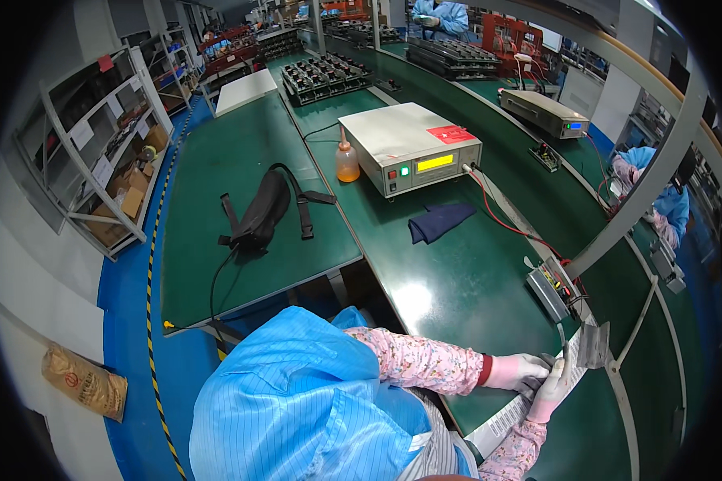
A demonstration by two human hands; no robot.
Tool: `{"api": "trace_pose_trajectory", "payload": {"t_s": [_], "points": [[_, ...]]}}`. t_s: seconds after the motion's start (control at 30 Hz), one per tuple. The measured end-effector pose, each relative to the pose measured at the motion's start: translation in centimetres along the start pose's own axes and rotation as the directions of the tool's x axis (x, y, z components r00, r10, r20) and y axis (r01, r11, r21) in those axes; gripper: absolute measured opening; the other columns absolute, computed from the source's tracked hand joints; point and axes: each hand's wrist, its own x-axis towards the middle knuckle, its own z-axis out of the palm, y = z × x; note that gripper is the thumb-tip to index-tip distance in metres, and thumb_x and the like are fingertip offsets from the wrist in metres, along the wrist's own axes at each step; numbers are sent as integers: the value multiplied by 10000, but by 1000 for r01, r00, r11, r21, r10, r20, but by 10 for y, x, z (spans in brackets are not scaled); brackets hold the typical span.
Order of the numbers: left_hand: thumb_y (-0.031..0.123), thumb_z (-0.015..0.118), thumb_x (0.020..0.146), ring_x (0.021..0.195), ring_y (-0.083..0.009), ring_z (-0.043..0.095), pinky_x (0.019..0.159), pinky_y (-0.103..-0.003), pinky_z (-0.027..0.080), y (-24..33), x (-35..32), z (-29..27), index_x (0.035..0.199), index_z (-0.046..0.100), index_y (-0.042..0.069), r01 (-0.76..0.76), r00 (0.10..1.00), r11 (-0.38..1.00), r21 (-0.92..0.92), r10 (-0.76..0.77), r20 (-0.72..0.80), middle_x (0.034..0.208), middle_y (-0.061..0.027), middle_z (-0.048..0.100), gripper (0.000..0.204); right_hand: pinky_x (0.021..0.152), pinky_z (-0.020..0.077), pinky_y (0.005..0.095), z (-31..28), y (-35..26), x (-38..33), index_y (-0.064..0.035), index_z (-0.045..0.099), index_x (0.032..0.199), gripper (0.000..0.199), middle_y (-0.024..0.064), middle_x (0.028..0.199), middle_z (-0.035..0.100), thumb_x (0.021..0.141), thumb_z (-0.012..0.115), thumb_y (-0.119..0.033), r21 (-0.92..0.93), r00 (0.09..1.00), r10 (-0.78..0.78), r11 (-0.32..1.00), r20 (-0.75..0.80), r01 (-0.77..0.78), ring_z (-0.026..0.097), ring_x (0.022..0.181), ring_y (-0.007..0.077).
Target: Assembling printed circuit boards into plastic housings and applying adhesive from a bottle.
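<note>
My left hand [520,373], in a pink and white glove with grey fingertips, reaches across from the left. Its fingers are closed and meet my right hand [550,390]; anything pinched between them is too small to make out. Closed over a long white label sheet [499,426], my gloved right hand covers its middle. The sheet slants across the bench's right side and carries rows of small print. Just beyond my hands lies a grey metallic-looking piece [593,345]. An open metal-cased circuit unit [552,289] stands farther up, with red and black wires attached.
A boxy tester [413,152] with a lit yellow display stands on the green bench, beside an orange-liquid bottle [346,162] and dark folded cloth [440,222]. A black strapped bag [262,210] lies left. A grey frame post [646,172] rises at right. Another person [664,196] works beyond it.
</note>
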Motion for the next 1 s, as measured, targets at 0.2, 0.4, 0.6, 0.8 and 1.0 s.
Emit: {"api": "trace_pose_trajectory", "payload": {"t_s": [0.2,0.4,0.6,0.8,1.0], "points": [[168,581,989,943,-189,666,867,-319,542,-25,-1,34,1393,550,45,-127,941,781,612,291,-176,1144,-122,697,423,922,502,331,-2,15,2,10,579,1371,416,182,1173,693,1074,439,-247,-317,967,-151,945,-203,81,658,1035,268],[164,584,973,831,-159,609,793,-256,519,12,-75,83,1492,530,201,163,945,269,949,233,-228,1171,-43,695,523,971,487,339,-16,24,2,8,642,1288,359,161,1236,694,1066,475,-219,-348,881,-194,937,-431,36,654,1081,297],[101,589,966,836,-168,632,742,-268,504,99,-173,162,1111,700,7,-307,865,203,930,467,184,1032,-76,719,206,968,481,311,-14,30,20,-4,641,1310,375,144,1248,699,1039,506,-226,-293,883,-68,953,-464,-81,650,1102,272],[118,583,961,939,-212,638,836,-313,510,122,-143,235,1121,692,-4,-624,756,400,671,526,390,1098,-101,705,228,971,468,302,-3,7,11,9,624,1329,402,147,1237,697,1043,491,-241,-311,897,-53,945,-439,-96,643,1097,273],[176,555,960,977,-222,626,871,-315,488,79,-168,245,1149,676,-7,-580,798,491,650,501,335,1127,-109,693,290,916,474,315,-13,36,6,5,623,1333,413,151,1223,697,1052,471,-257,-279,917,-21,955,-398,-99,636,1013,269]]}}
